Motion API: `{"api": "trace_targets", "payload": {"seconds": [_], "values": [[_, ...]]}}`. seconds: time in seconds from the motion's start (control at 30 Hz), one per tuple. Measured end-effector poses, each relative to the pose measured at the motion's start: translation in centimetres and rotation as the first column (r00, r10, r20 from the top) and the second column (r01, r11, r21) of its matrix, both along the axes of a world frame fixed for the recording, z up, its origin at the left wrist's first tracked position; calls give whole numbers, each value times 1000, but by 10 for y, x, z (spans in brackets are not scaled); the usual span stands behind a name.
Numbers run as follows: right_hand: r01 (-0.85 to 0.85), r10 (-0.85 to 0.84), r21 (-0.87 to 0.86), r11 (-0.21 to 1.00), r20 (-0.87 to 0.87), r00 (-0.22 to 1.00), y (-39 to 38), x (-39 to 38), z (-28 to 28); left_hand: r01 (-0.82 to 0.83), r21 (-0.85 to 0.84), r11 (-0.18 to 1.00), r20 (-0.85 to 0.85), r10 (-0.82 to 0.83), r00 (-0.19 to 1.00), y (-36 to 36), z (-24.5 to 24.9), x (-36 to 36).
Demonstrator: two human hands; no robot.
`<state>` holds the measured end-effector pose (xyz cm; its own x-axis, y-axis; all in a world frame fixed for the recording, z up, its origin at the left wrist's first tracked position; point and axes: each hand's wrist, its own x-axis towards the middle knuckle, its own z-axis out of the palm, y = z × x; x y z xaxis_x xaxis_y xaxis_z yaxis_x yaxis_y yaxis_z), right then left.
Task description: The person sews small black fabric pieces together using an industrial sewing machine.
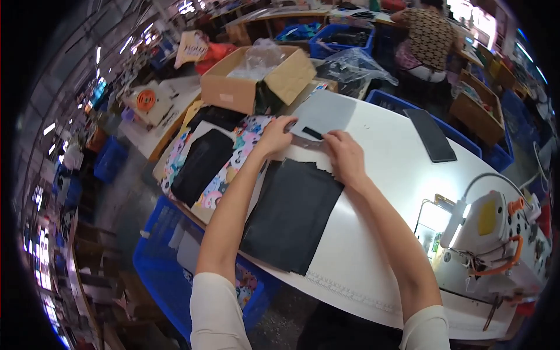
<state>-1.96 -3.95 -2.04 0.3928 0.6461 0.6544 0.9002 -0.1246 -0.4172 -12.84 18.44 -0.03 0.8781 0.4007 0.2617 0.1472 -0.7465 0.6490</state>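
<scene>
A grey sheet (332, 111) with a small black strip (312, 133) on it lies at the far side of the white table (373, 239). My left hand (279, 135) is closed on the sheet's left edge. At the sheet's near edge, beside the strip, my right hand (345, 153) has its fingers pinched together. Just below my hands is a stack of black fabric pieces (294, 216). Left of my left forearm, folded black fabric (203, 166) rests on colourful printed fabric (236, 153).
A sewing machine (484, 227) with a lit lamp stands at the right. Behind are a cardboard box (230, 87) and a dark panel (430, 135). A blue crate (154, 256) sits below the table's left edge. A seated person (430, 41) is at the back right.
</scene>
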Motion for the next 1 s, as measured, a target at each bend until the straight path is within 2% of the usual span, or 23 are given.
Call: {"api": "trace_targets", "payload": {"seconds": [0.13,0.17,0.2,0.23,0.27,0.33,0.4,0.47,0.5,0.53,0.57,0.6,0.63,0.67,0.7,0.73,0.77,0.8,0.87,0.9,0.93,0.97,1.0], "values": [[-4,4,2,1000,-39,999,-2,5,-11,41,126,991,90,-53,995,2,-30,24],[-40,18,-60,997,-331,943,-5,5,-9,45,113,993,34,-49,998,-2,-28,27],[-21,20,13,1000,109,994,-14,6,-9,69,63,996,4,-69,998,-6,-22,27],[-30,28,-30,999,-78,997,-22,12,-14,-44,263,964,45,33,998,-9,-21,25],[72,-49,-166,983,140,989,-34,4,6,-88,236,968,11,88,996,-26,4,13],[101,-50,-176,979,272,961,-55,-14,17,-256,302,918,177,210,962,-50,34,-33],[-107,127,-185,977,97,987,-81,-50,36,-245,267,932,467,98,879,-69,54,-104],[-238,242,-264,935,-18,970,-119,-100,51,-259,5,966,568,211,796,-104,75,-200],[-278,302,-377,884,5,953,-144,-124,54,-313,-207,927,496,375,783,-118,76,-248],[-309,363,-483,819,20,932,-164,-146,56,-424,-262,867,492,498,714,-121,53,-289],[-331,386,-536,777,-10,922,-177,-179,66,-616,-267,741,370,669,644,-129,33,-332],[-347,401,-587,731,-43,915,-186,-205,71,-605,-434,668,342,743,575,-122,-8,-372],[-344,396,-595,727,-46,917,-192,-213,68,-682,-464,565,227,820,525,-110,-61,-421],[-270,360,-665,696,-1,933,-197,-222,64,-812,-442,380,-41,896,442,-104,-102,-466],[-194,329,-726,659,46,943,-200,-229,60,-856,-445,263,-159,918,364,-92,-158,-509],[-117,303,-779,616,98,948,-202,-235,56,-805,-582,114,-208,936,283,-89,-198,-538],[-111,299,-782,614,99,949,-203,-238,51,-719,-694,-38,-268,940,209,-85,-230,-556],[-91,289,-786,611,115,951,-204,-238,47,-716,-697,-36,-272,938,217,-78,-261,-564],[-45,266,-793,607,150,952,-204,-236,40,-466,-816,-343,-442,889,120,-60,-314,-571],[-36,261,-797,603,155,953,-204,-237,39,-311,-818,-484,-533,841,93,-55,-321,-568],[-33,259,-798,601,156,953,-204,-237,40,-308,-817,-487,-537,838,99,-50,-329,-566],[-31,259,-799,600,157,953,-204,-237,40,-626,-665,-407,-511,859,-15,-45,-336,-564],[-30,259,-801,598,158,953,-202,-237,40,-860,-406,-308,-445,889,-108,-41,-337,-559]]}}
